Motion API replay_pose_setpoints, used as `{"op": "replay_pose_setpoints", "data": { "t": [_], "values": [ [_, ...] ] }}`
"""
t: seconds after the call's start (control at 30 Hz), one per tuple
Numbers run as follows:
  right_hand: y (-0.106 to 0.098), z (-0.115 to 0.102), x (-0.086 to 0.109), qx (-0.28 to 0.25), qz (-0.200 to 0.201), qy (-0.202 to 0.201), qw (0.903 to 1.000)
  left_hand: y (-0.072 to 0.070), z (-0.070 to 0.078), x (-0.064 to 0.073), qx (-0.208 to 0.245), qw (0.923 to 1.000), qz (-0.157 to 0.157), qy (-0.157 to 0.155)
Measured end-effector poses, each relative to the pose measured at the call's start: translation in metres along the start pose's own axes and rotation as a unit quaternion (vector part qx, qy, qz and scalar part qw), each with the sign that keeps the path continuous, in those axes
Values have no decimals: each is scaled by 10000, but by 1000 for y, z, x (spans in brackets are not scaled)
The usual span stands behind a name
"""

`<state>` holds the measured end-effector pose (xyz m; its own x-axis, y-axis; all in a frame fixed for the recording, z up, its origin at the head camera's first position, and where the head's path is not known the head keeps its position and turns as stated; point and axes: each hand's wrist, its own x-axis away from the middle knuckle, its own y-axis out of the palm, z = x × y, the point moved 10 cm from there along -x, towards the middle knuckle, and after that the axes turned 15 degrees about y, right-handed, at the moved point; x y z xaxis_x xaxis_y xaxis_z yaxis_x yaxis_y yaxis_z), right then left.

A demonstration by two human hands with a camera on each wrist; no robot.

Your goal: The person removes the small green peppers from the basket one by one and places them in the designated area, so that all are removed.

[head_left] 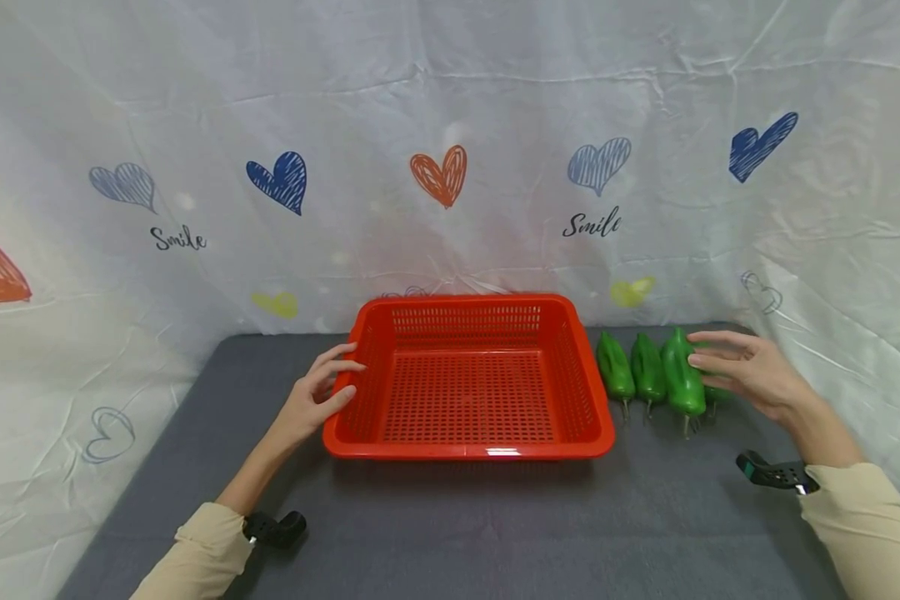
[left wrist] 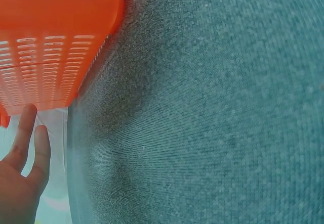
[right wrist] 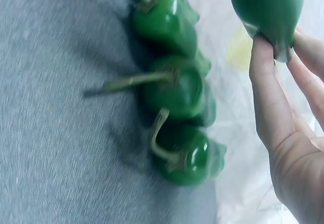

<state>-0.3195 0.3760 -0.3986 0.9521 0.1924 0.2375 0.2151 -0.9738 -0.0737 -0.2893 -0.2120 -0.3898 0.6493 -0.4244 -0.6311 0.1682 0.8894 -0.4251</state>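
Observation:
My right hand point(head_left: 765, 379) pinches a glossy green pepper point(head_left: 681, 379) between thumb and fingers, raised over other green peppers in a row. In the right wrist view the fingers hold the narrow end of that pepper point(right wrist: 268, 6), and the peppers below, such as the nearest one point(right wrist: 185, 161), lie on the cloth with stems showing. A red-orange plastic basket point(head_left: 468, 452) with slotted sides stands at the centre. At its left rim is my left hand point(head_left: 307, 407), fingers spread and extended; two of them show beside the basket wall point(left wrist: 50, 67) in the left wrist view.
A dark grey cloth point(head_left: 450, 533) covers the table. Left of the lifted one, two more peppers lie close to the basket's right side, including the leftmost pepper point(head_left: 613, 367). Behind the table hangs a white curtain point(head_left: 510, 108) printed with hearts.

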Motion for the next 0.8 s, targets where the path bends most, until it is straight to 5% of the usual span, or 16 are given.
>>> {"op": "replay_pose_setpoints", "data": {
  "t": [0.53,0.8],
  "values": [
    [-42,17,0,-266,269,-20,9993,1,-3,-2,50,10000,7,-84],
    [-64,27,-3,23,386,81,9992,0,-2,1,35,9999,-27,-148]
  ]
}}
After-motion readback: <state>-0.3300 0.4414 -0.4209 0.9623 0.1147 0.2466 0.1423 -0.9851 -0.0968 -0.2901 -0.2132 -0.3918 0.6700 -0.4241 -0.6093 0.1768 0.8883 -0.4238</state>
